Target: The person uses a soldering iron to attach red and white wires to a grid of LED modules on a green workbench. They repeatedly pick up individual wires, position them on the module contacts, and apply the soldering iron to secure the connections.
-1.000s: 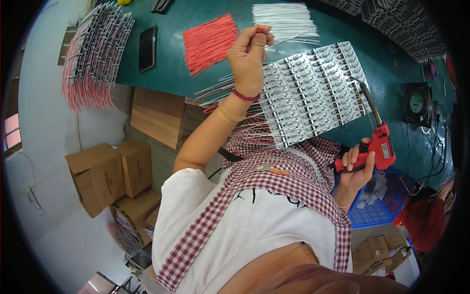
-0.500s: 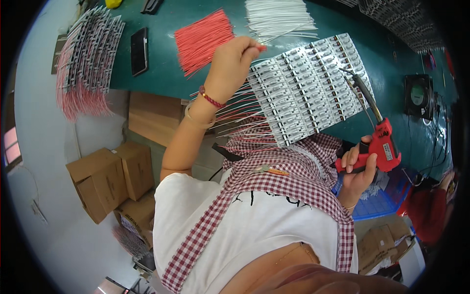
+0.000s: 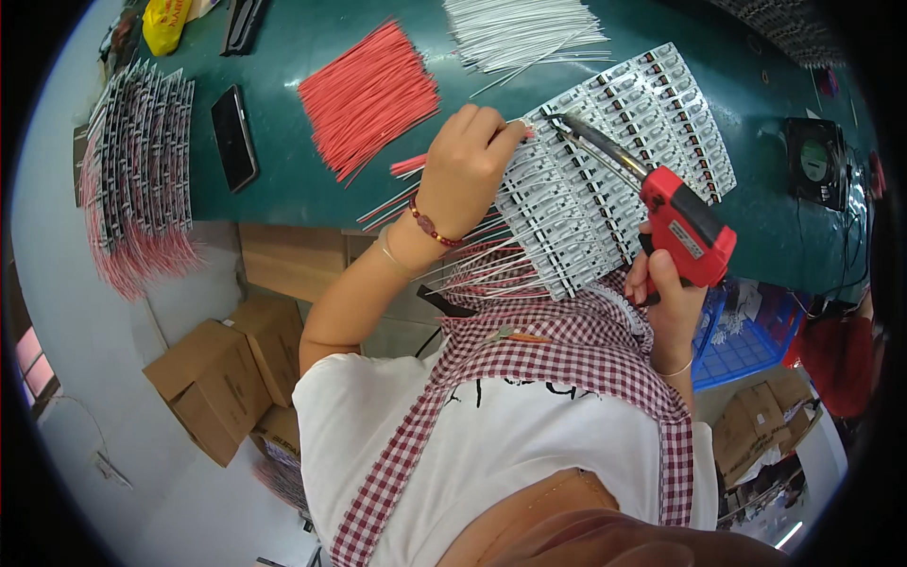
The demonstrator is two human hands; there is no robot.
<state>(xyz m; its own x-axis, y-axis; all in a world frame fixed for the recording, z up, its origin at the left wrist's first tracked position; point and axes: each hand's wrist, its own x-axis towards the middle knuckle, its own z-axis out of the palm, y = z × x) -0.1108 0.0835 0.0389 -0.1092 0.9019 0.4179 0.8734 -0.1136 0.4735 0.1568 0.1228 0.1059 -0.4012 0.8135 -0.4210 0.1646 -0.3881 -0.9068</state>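
Note:
My left hand is closed in a pinch at the far left corner of a panel of small circuit boards. Red wires run through its fingers, with their ends showing on both sides. In my right hand is a red and black soldering gun. Its thin metal tip reaches over the panel, close to my left fingertips; I cannot tell whether it touches a board. Several red and white wires hang off the panel's left edge, over the checked apron.
A pile of red wires and a pile of white wires lie on the green table. A phone and wired panels are at left. A black device with cables stands right, above a blue crate.
The soldering gun has swung left and its tip is now beside my left fingertips. My left hand has come down to the panel's corner. The view has shifted slightly.

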